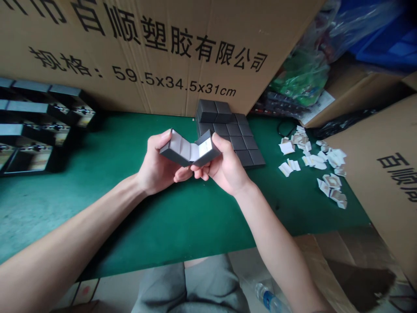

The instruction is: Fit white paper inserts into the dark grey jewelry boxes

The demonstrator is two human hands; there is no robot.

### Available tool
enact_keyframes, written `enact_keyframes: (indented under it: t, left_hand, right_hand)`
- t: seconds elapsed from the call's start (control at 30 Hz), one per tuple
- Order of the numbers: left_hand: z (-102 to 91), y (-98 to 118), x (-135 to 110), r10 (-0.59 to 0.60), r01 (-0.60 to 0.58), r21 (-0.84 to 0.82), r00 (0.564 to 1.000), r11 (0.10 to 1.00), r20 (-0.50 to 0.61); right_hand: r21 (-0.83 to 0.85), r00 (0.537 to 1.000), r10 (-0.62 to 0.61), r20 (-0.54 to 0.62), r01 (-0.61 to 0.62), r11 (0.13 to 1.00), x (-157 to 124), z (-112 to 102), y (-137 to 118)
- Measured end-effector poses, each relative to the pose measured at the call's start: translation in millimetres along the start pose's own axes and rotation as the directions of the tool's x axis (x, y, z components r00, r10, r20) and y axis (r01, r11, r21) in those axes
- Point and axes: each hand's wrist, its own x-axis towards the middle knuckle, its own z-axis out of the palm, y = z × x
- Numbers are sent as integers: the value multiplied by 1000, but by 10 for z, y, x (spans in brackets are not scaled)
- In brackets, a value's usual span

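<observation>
Left fingers (183,174) and right fingers (202,173) holding opened box (186,150), dark boxes (241,142) beyond

Held box (186,152) before stacked boxes (239,142)

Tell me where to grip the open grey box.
Grip the open grey box by its two outer ends, coming from both sides, as the left hand and right hand do: it spreads in a V from a low middle fold, so those ends probably hold steadiest.

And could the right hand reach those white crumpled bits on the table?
Probably yes: the green table leaves a free way past the stacked dark boxes to the white bits, though the right hand would first need to release the open box.
</observation>
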Motion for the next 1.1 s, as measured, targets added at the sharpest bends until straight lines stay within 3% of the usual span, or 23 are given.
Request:
enact_keyframes:
  t: [0.23,0.5,1.1]
  left_hand:
    - [7,20,0,-8,9,23,999,1000,-33]
    - [-60,-8,-7,36,-37,71,999,997,22]
    - [-43,-78,4,78,-67,123,993,990,-87]
  right_hand:
    - [-16,1000,-5,-27,4,1000,-19,15,-10]
    - [-47,998,-24,-56,21,999,-27,24,0]
    - [-133,994,-76,-76,65,989,-58,25,-21]
